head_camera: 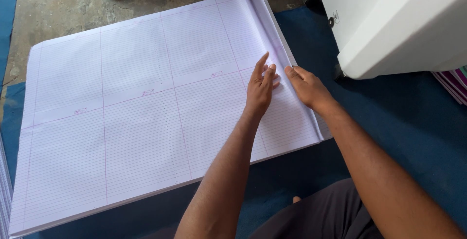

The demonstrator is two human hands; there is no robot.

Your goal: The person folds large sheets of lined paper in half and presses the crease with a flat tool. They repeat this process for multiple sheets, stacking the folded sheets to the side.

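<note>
**Both hands at the right edge of a ruled sheet**

Nearest the camera, dark trousers (316, 214) show at the bottom edge, with both bare forearms reaching forward over a blue mat (413, 132).

The left hand (260, 89) lies flat on the sheet (136, 107), fingers straight and pressed together, palm down, holding nothing. The right hand (307, 87) rests just beside it, at the sheet's right edge, fingers extended along the fold (272, 30) where the paper curls up; it presses rather than pinches, though the fingertips are partly hidden by the paper.

The sheet is large, white with fine lines and red rules dividing it into panels. It tops a stack lying on the mat and spreads leftward, well beyond both hands.

To the right stands a white machine (399, 20). A pile of books (455, 83) shows beneath it. Farthest off is bare concrete floor (73, 0).
</note>
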